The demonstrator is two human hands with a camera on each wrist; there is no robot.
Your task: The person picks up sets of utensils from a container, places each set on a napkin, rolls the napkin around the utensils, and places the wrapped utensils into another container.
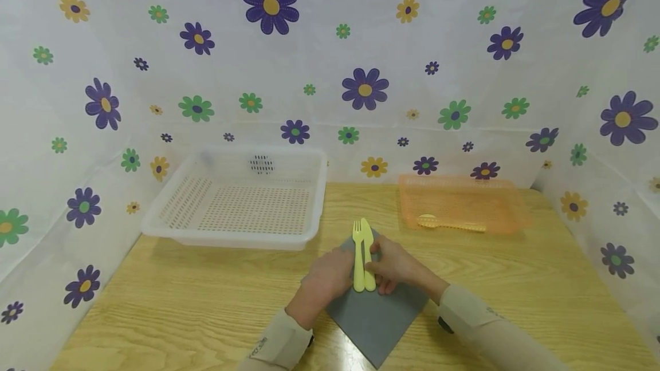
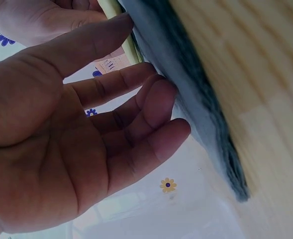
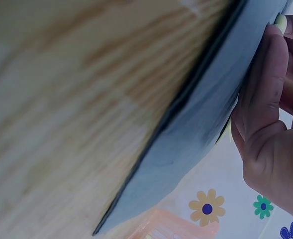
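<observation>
One grey cloth, layered: lay cornerwise on the wooden table, one point toward the person. One yellow fork, one yellow knife: lay side by side on it, handles nearest the person, probably aligned as a pair. Left hand: fingers relaxed, fingertips touched the cloth beside the fork, seemingly to steady it. Right hand: fingers curled, lightly pinched the knife, seemingly to keep it straight. Edges: tines and knife tip reached just past the cloth's far edge, seen from the head. White basket: stood far left. Orange basket: stood far right, with a yellow spoon. Room: bare wood separated both baskets from the cloth; flowered curtain bounded back and sides.
</observation>
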